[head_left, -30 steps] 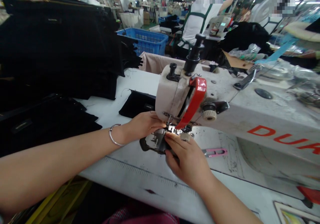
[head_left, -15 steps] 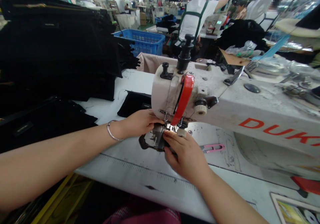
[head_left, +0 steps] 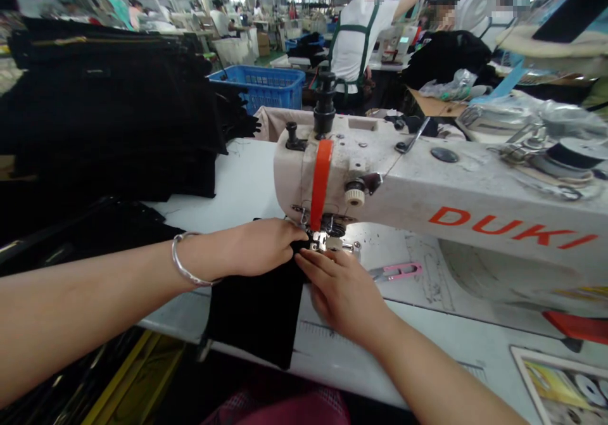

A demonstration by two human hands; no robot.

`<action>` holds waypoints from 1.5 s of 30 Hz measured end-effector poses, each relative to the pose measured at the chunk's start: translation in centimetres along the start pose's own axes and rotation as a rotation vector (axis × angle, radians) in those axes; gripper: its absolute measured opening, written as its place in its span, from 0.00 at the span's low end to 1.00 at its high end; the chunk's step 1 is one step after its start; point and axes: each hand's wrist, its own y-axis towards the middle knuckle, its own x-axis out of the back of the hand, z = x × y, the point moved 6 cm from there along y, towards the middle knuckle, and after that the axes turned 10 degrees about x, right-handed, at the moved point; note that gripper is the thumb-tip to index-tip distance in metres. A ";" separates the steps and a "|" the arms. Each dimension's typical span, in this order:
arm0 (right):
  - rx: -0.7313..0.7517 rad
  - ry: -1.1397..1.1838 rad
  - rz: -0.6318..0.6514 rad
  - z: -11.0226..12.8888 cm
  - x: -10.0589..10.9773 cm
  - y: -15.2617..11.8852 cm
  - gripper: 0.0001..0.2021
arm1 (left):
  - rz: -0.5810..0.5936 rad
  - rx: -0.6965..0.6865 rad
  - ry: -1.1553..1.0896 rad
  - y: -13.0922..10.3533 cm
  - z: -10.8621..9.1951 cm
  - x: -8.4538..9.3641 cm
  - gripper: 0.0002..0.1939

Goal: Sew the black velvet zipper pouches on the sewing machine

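Cloth [head_left: 259,311] lying under foot [head_left: 327,242], left hand [head_left: 259,246] and right hand [head_left: 344,285] pressing flat, open-fingered, stitching apparently not begun.

Black fabric piece [head_left: 259,308] now under both hands, apparently over the formerly bare needle plate.

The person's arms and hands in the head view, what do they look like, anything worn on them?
Both forearms are bare, with no sleeves showing and no gloves. The left hand has a thin, plain silver metal bangle around the wrist. The right hand shows no bracelet, watch or ring. Fingernails are too small to judge.
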 end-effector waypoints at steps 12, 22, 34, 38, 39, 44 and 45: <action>-0.035 -0.013 0.026 0.0 0.3 -0.3 0.25 | 0.008 0.098 0.071 -1.2 -1.3 -2.9 0.13; -0.030 0.112 0.093 2.1 1.4 -1.3 0.26 | 0.043 0.050 0.217 -4.7 -3.5 -1.9 0.15; -0.002 0.155 -0.352 8.0 0.0 -5.6 0.07 | -0.272 -0.077 -0.037 -12.4 -7.5 -3.8 0.18; -0.021 0.143 -0.328 8.1 0.2 -5.8 0.08 | -0.261 -0.070 -0.092 -12.7 -6.8 -5.2 0.14; -0.025 0.140 -0.319 8.1 0.2 -5.9 0.08 | -0.262 -0.069 -0.110 -12.7 -6.7 -5.3 0.14; -0.018 0.141 -0.296 8.1 0.2 -6.0 0.08 | -0.301 -0.116 -0.200 -13.1 -6.5 -5.6 0.12; -0.015 0.138 -0.298 8.1 0.2 -6.0 0.08 | -0.303 -0.125 -0.205 -13.2 -6.5 -5.7 0.12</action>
